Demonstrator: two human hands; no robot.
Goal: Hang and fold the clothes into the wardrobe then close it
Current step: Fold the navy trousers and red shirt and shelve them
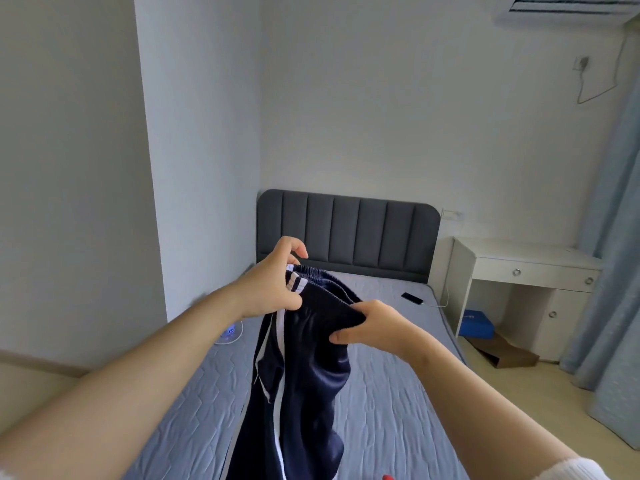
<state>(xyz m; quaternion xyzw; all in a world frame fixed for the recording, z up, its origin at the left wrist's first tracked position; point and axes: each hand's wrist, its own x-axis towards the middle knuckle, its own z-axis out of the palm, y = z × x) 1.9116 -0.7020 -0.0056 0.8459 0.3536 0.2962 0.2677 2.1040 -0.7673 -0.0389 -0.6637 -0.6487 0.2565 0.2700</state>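
Trousers (304, 375), navy with white side stripes, hang above the bed (398, 410). Left grip (270, 285) pinches the elastic waistband at the striped side; right grip (377, 323) clutches the opposite side. Blue box (478, 323) sits beneath the white tabletop (519, 254).

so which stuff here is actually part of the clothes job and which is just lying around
Part of the job:
track pants, dark with white stripes, held over the bed by the waistband
left hand and right hand, both gripping them

Just lying about:
phone on the bed
blue box under the desk
brown paper bag on the floor
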